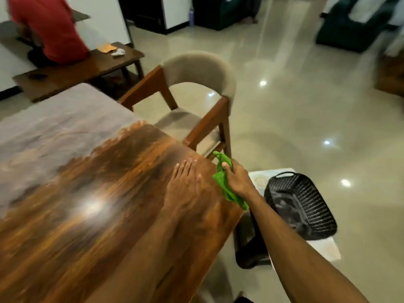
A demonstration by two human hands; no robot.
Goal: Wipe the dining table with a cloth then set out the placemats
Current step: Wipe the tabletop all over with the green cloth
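The glossy brown wooden dining table [91,193] fills the left and lower part of the head view. My left hand [183,184] lies flat on it near its right edge, fingers straight. My right hand [237,179] grips a crumpled green cloth [225,189] just past that table edge, the cloth hanging above and below my fist. No placemats show on the table.
A wooden chair with a beige seat and back [196,99] stands at the table's right side. A black woven basket [301,206] sits on a pale stool at lower right. A person in a red shirt [46,27] sits on a bench at the far left. Shiny tiled floor lies to the right.
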